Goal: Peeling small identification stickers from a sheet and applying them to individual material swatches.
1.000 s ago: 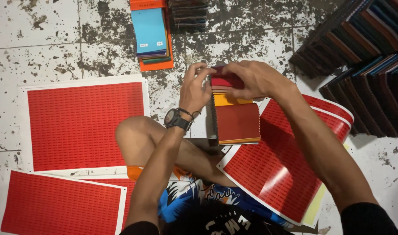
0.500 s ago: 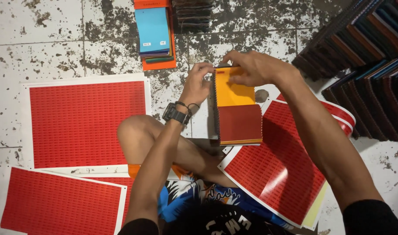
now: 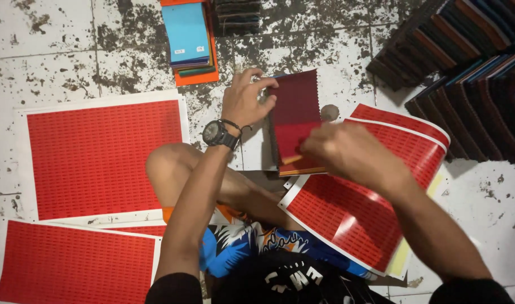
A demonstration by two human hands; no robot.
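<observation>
Right hand [image 3: 347, 152] lower, maroon swatch [image 3: 295, 104] uppermost.

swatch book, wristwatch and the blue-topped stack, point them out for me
swatch book [image 3: 295, 104], head view, on the dark red top page
wristwatch [image 3: 214, 133], head view, on the black watch face at the left wrist
blue-topped stack [image 3: 184, 31], head view, on the blue top sheet

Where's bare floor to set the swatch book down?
Bare tile lies above the big red sheet, left of the blue-topped stack. Another patch sits below the dark books. Around the swatch book it is crowded.
</observation>
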